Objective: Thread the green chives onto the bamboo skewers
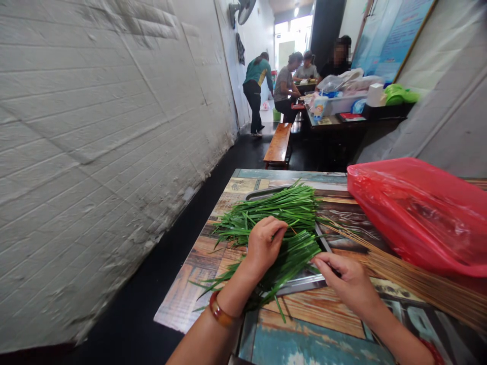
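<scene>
Long green garlic chives (281, 208) lie heaped in a shallow metal tray (302, 286), their leaf tips spilling over its left side. A second, nearer bunch of chives (294, 256) fans out across the front of the tray. My left hand (268, 241) is over the chives with its fingers pinched together; what they hold, if anything, is too small to make out. At the right end of the nearer bunch, my right hand (338, 276) pinches the chive ends between thumb and fingers. Thin bamboo skewers (414, 279) lie to the right of my right hand.
A red plastic bag (418, 218) stands at the table's right side. The patterned tabletop (190, 289) ends near the white wall (95, 177) on the left. Beyond are a wooden bench (278, 143), a cluttered table (323, 120) and several people.
</scene>
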Available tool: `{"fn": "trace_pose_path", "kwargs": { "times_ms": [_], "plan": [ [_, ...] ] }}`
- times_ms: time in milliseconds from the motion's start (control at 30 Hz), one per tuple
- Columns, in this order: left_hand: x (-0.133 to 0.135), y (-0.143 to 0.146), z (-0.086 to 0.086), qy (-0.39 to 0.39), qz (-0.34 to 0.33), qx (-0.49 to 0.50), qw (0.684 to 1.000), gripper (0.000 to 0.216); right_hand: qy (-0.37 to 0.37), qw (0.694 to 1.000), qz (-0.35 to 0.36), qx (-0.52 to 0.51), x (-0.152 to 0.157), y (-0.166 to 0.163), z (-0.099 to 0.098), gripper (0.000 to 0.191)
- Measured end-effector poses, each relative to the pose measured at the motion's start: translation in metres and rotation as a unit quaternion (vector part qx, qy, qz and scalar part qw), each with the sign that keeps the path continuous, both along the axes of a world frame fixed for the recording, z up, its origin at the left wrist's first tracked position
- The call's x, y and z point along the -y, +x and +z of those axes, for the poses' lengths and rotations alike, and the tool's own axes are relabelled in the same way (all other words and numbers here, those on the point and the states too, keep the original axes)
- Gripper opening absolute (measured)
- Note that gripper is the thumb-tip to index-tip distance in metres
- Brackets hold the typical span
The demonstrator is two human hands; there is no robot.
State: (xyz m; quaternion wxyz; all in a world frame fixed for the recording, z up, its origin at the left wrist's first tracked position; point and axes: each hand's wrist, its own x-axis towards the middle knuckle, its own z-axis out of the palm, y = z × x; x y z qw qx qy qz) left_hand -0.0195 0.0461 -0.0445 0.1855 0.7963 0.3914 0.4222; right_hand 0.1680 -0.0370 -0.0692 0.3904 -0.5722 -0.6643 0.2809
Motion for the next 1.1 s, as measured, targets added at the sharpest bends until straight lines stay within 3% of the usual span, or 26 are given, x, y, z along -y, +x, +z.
{"fn": "trace_pose_path", "kwargs": {
  "times_ms": [567,800,1000,1100],
  "plan": [
    [0.001,0.001,0.000,-0.008,-0.021,-0.021,1.000,0.018,-0.002,1.000,-0.010,-0.009,0.000,-0.003,0.003,0.027],
    [0.003,0.002,0.002,-0.033,-0.079,-0.020,0.996,0.018,-0.022,1.000,-0.016,-0.013,-0.001,-0.004,0.003,0.030],
    [0.004,-0.001,0.011,-0.069,-0.031,0.010,0.997,0.018,-0.036,0.998,-0.004,-0.043,0.000,-0.003,0.004,0.030],
    [0.005,-0.001,0.013,-0.100,-0.053,-0.006,0.994,0.020,-0.036,0.998,0.001,-0.041,0.000,-0.002,0.004,0.030]
  ]
}}
